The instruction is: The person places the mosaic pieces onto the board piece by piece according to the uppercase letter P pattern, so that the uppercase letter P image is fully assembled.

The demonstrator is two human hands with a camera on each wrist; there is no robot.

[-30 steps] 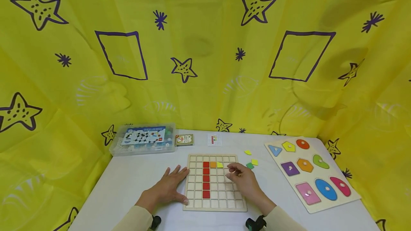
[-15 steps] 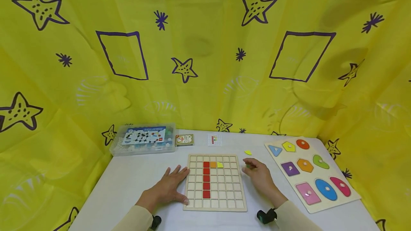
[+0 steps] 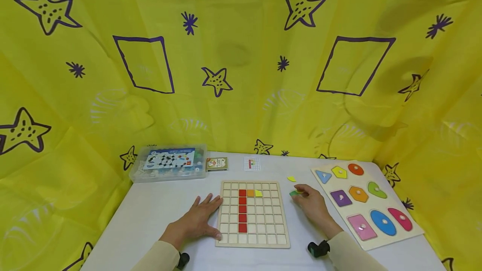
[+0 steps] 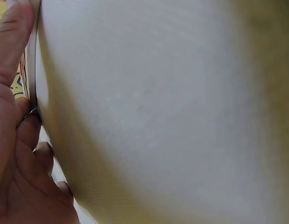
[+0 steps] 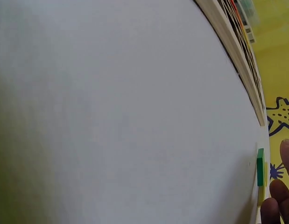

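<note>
A square wooden grid board (image 3: 265, 228) lies in front of the person, with a column of red tiles (image 3: 242, 209), an orange tile (image 3: 250, 193) and a yellow tile (image 3: 258, 193) in its cells. My left hand (image 3: 196, 219) rests with spread fingers along the board's left edge, thumb at the lower corner. Right of the board, my right hand (image 3: 312, 207) is over a loose green tile (image 5: 260, 167). Its fingers are bent and slightly parted. A sliver of yellow tile (image 5: 261, 196) shows behind the green one, mostly hidden by the fingers in the head view.
A yellow quarter-round piece (image 3: 291, 179) and a small pattern card (image 3: 252, 164) lie beyond the board. Back left are a clear plastic case (image 3: 168, 175) and a card box (image 3: 217, 164). A knobbed shape puzzle (image 3: 354, 212) lies at the right. Yellow cloth (image 3: 241, 116) hangs around the table.
My right hand has moved right, off the board, to the loose green and yellow tiles beside it. The left hand stays at the board's edge; the tiles on the board are unchanged.
</note>
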